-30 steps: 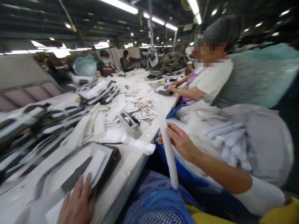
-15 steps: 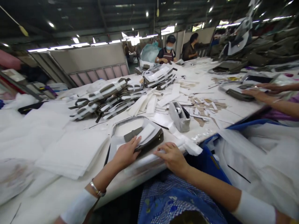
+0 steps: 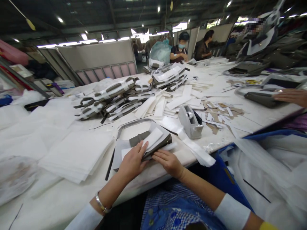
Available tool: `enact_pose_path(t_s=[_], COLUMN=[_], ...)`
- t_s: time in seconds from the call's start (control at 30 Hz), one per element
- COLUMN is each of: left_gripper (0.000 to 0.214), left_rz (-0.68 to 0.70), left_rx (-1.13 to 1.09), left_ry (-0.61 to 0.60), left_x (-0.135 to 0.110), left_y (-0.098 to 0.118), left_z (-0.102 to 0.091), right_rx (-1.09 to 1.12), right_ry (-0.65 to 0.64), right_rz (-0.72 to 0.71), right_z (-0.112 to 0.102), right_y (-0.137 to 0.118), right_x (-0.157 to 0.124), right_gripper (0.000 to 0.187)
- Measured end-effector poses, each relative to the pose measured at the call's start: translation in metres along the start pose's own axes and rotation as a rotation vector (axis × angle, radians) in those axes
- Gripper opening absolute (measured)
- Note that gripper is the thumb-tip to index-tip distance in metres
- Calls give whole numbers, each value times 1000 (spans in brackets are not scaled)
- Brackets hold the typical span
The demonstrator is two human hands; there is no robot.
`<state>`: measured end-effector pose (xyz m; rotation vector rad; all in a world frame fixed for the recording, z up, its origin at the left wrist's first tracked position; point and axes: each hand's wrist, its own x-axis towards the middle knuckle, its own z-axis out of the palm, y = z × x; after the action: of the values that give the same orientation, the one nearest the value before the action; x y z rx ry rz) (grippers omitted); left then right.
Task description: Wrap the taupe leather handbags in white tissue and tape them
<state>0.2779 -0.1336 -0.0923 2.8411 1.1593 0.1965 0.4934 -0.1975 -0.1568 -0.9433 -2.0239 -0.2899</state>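
On the near edge of the table lies a dark olive bag [image 3: 161, 144], folded flat, with a white strip [image 3: 154, 137] across its top and a grey strap [image 3: 134, 123] looping behind. My left hand [image 3: 133, 161] grips the bag's near left part, fingers over the white strip and thumb toward the front edge. Along the bag's near edge, my right hand [image 3: 169, 163] rests with its fingers stretched out and touching it; its thumb is hidden. A grey tape dispenser [image 3: 190, 123] stands to the right behind the bag, beside a long white band [image 3: 195, 147].
Bundled olive pieces [image 3: 115, 91] are heaped farther back. White sheets [image 3: 76, 153] lie at left, with paper strips and scraps [image 3: 219, 111] behind the dispenser. A blue-rimmed bin [image 3: 223, 166] holds white material at right. A co-worker's hand [image 3: 292, 96] touches another bag [image 3: 261, 98].
My right hand has moved left, from near the table edge onto the bag's near edge, its fingers straighter. My left hand stays on the bag. The view has shifted slightly.
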Motion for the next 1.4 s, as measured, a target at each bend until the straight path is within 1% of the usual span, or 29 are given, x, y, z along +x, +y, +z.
enact_pose_path(t_s=[0.1, 0.2, 0.27, 0.33, 0.37, 0.43, 0.53, 0.6, 0.7, 0.77, 0.83, 0.9, 0.93, 0.97, 1.03, 1.07, 1.1, 1.17, 1.23, 1.27, 1.3, 1.33, 1.4], left_gripper=[67, 67, 69, 71, 71, 71, 67, 67, 78, 88, 87, 82, 80, 79, 81, 81, 81, 77, 74, 72, 72, 71, 69], left_rz=[-2, 5, 0, -14, -27, -70, -156, -204, -232, -218, -210, -216, -216, -213, -198, -189, -181, -177, -170, -167, -163, -158, -152], left_rx=[16, 46, 74, 103, 117, 144, 166, 180, 255, 305, 321, 318, 316, 314, 314, 314, 313, 307, 298, 294, 292, 290, 277], left_ry=[40, 75, 90, 81, 66, 27, -29, -27, 58, 119, 175, 227, 246, 256, 265, 268, 275, 291, 299, 303, 307, 314, 336], left_x=[-1, -4, -6, -7, -7, -2, 11, 21, 29, 28, 26, 23, 22, 22, 22, 23, 23, 24, 24, 24, 24, 23, 20], left_y=[1, 2, 2, 3, 4, 9, 24, 35, 43, 42, 39, 36, 35, 34, 32, 31, 31, 31, 33, 34, 36, 37, 37], left_z=[10, 18, 23, 26, 27, 28, 28, 33, 50, 62, 70, 74, 75, 75, 75, 75, 74, 73, 71, 70, 68, 66, 61], right_rx=[34, -116, -185, -179, -165, -152, -170, -180, -186, -168, -107, -21, 27, 78, 223, 328, 455, 709, 893, 958, 1009, 1051, 1108], right_ry=[-98, -242, -333, -383, -380, -319, -183, -128, -98, -91, -111, -111, -83, -35, 93, 142, 165, 187, 214, 230, 242, 237, 164], right_rz=[-66, -44, -64, -125, -152, -173, -132, -104, -90, -78, -26, 96, 193, 318, 630, 795, 948, 1184, 1328, 1373, 1400, 1413, 1414], right_z=[-30, -54, -58, -52, -46, -32, -15, -9, -10, -17, -27, -39, -44, -48, -49, -46, -42, -32, -24, -23, -24, -26, -34], right_y=[9, 28, 44, 60, 66, 74, 76, 73, 67, 63, 56, 47, 43, 39, 34, 33, 32, 32, 32, 31, 31, 29, 26], right_x=[9, 31, 44, 50, 49, 41, 23, 15, 14, 17, 18, 11, 4, -5, -24, -33, -40, -46, -39, -33, -24, -16, 1], right_gripper=[41, 53, 56, 49, 42, 30, 29, 32, 33, 34, 34, 33, 31, 29, 27, 32, 41, 68, 91, 96, 96, 91, 73])
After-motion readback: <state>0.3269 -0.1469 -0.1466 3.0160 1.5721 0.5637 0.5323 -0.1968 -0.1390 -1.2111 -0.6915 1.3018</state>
